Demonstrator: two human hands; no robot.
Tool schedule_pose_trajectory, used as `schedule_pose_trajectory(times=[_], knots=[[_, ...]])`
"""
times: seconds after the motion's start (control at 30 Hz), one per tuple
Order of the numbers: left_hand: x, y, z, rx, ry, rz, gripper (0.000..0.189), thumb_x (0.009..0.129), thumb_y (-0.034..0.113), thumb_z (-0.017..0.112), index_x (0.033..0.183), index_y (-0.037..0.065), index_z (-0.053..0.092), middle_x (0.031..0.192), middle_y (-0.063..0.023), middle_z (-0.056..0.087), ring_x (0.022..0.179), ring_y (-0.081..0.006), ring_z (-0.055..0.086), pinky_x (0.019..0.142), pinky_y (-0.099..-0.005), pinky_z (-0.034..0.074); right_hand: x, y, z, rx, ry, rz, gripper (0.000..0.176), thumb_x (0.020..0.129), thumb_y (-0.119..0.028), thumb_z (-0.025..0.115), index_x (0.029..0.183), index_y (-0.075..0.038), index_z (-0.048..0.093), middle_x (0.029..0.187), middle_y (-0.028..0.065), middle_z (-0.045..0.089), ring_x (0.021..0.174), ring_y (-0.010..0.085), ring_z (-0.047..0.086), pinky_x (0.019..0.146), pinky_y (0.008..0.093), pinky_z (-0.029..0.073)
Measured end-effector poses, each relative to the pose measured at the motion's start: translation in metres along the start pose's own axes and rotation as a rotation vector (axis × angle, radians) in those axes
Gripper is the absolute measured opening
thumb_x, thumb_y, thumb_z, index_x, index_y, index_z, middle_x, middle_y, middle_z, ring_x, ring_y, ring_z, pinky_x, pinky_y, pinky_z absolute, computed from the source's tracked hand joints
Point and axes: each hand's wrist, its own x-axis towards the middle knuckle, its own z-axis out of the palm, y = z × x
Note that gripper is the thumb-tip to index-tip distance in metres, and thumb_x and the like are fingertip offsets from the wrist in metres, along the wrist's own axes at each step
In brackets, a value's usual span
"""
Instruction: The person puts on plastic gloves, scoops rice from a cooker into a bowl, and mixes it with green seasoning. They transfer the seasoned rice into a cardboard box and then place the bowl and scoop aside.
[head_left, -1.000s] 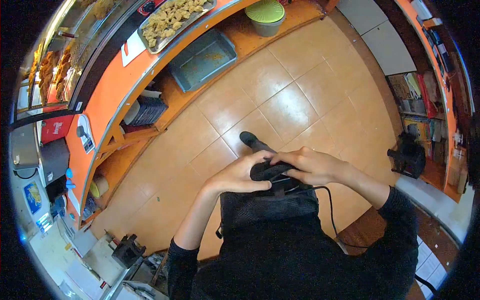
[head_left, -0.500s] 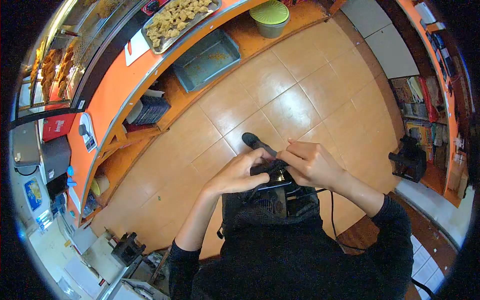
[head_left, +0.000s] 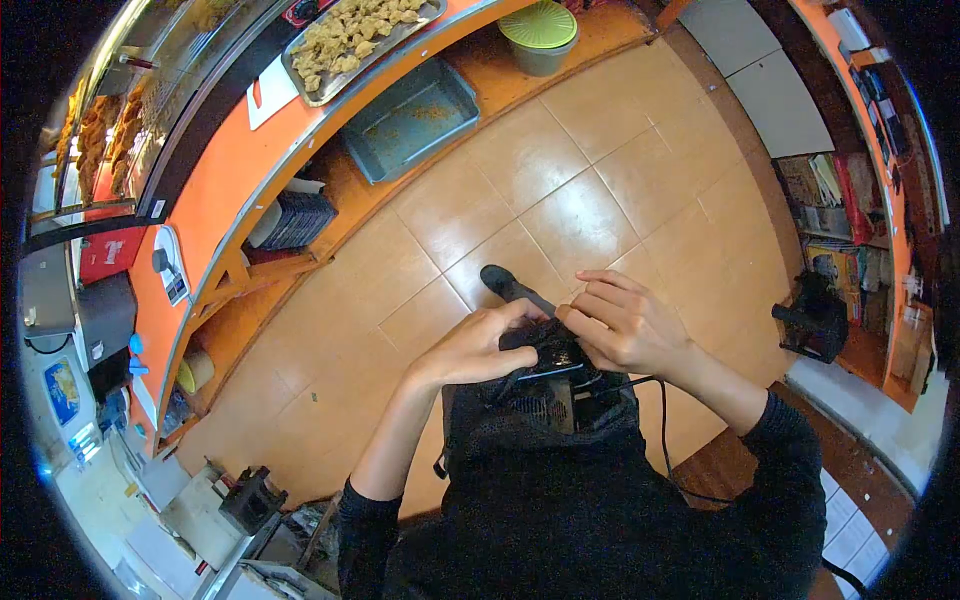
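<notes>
At my waist sits a black mesh pouch (head_left: 470,415) with a vented dark device (head_left: 540,405) inside it. My left hand (head_left: 470,348) is closed on the pouch's upper left edge, thumb on the near side and fingers over the far side. Thumb and index finger of my right hand (head_left: 628,325) pinch together at the pouch's upper right edge, while its other fingers are partly raised. Whatever small part lies between those fingertips is hidden. A black cable (head_left: 664,430) runs out of the pouch on the right. My shoe (head_left: 505,282) shows just beyond my hands.
An orange counter (head_left: 215,165) curves along the left, carrying a metal tray (head_left: 400,42) of fried pieces. Below it are a grey bin (head_left: 462,92) and a lidded bucket (head_left: 545,62). A black stand (head_left: 815,320) is on the right, near shelves (head_left: 850,260). Tiled floor (head_left: 470,215) lies ahead.
My right hand's outer fingers have lifted and spread slightly, with its pinch staying at the pouch edge. My left hand keeps its hold. The view has shifted very slightly.
</notes>
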Motion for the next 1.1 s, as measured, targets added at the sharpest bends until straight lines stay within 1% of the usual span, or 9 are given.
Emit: schedule_pose_trajectory(times=[0.07,0.23,0.53,0.63,0.7,0.8,1.0,1.03,1.1], knots=[[-0.001,-0.004,-0.001,0.013,-0.003,0.002,0.049,0.080,0.007,0.061,0.126,-0.003,0.048,0.118,-0.0148,0.060,0.112,-0.0227,0.057,0.098,-0.0362,0.045,0.000,-0.001,0.003,-0.018,0.037,-0.003,0.018,0.070,-0.009,0.062,0.087,-0.005,0.059,0.086,0.0084,0.062,0.089,0.0253,0.064,0.097,0.0409,0.049],[-0.005,-0.005,-0.001,0.061,0.012,0.016,0.050,0.079,0.007,0.062,0.126,-0.003,0.048,0.117,-0.0141,0.060,0.111,-0.0227,0.057,0.097,-0.0361,0.045,0.004,-0.003,0.004,-0.023,0.039,-0.027,0.018,0.070,-0.008,0.062,0.087,-0.005,0.059,0.085,0.0081,0.061,0.087,0.0244,0.064,0.097,0.0408,0.049],[-0.008,-0.009,0.000,-0.034,-0.011,0.044,0.050,0.079,0.008,0.063,0.126,-0.003,0.048,0.120,-0.0141,0.057,0.114,-0.0226,0.055,0.099,-0.0359,0.044,0.003,-0.006,0.008,-0.026,0.067,-0.039,0.017,0.069,-0.008,0.063,0.086,-0.005,0.060,0.083,0.0077,0.061,0.086,0.0239,0.064,0.096,0.0404,0.049],[-0.008,-0.009,0.002,-0.025,0.017,0.080,0.050,0.080,0.008,0.062,0.126,-0.003,0.048,0.120,-0.0142,0.058,0.114,-0.0224,0.055,0.100,-0.0359,0.043,0.002,-0.007,0.008,-0.027,0.072,-0.040,0.017,0.069,-0.008,0.063,0.085,-0.005,0.060,0.082,0.0072,0.060,0.085,0.0240,0.063,0.096,0.0402,0.049],[-0.008,-0.006,0.002,0.007,0.044,0.074,0.047,0.081,0.018,0.061,0.120,-0.006,0.052,0.114,-0.0218,0.062,0.111,-0.0295,0.060,0.100,-0.0378,0.045,0.001,-0.006,0.009,-0.024,0.071,-0.041,0.017,0.069,-0.008,0.063,0.085,-0.005,0.060,0.081,0.0071,0.060,0.084,0.0241,0.063,0.096,0.0402,0.049],[-0.008,-0.008,0.002,0.028,0.036,0.092,0.048,0.080,0.019,0.061,0.120,-0.006,0.052,0.114,-0.0219,0.061,0.109,-0.0297,0.061,0.098,-0.0381,0.046,0.001,-0.006,0.010,-0.028,0.093,-0.049,0.019,0.068,-0.009,0.063,0.086,-0.005,0.060,0.080,0.0065,0.060,0.083,0.0233,0.063,0.096,0.0401,0.049],[-0.004,-0.003,-0.001,0.023,0.025,0.083,0.048,0.079,0.019,0.061,0.120,-0.006,0.052,0.113,-0.0218,0.062,0.108,-0.0289,0.061,0.097,-0.0377,0.046,0.002,-0.002,0.007,-0.035,0.050,-0.045,0.021,0.067,-0.009,0.064,0.087,-0.006,0.060,0.081,0.0064,0.060,0.083,0.0225,0.063,0.096,0.0404,0.049],[-0.004,-0.001,-0.003,0.024,0.024,0.084,0.048,0.079,0.019,0.061,0.120,-0.006,0.052,0.113,-0.0218,0.062,0.108,-0.0289,0.061,0.097,-0.0377,0.046,0.002,-0.002,0.007,-0.028,0.041,-0.044,0.021,0.067,-0.009,0.064,0.087,-0.006,0.060,0.081,0.0068,0.060,0.083,0.0229,0.063,0.094,0.0406,0.049],[-0.004,0.002,-0.006,0.028,-0.034,0.015,0.053,0.080,0.020,0.063,0.124,-0.005,0.049,0.120,-0.0219,0.059,0.114,-0.0293,0.057,0.100,-0.0384,0.043,0.004,0.001,0.004,-0.021,0.033,-0.047,0.021,0.067,-0.009,0.064,0.087,-0.006,0.060,0.081,0.0071,0.060,0.083,0.0232,0.063,0.092,0.0407,0.050]])
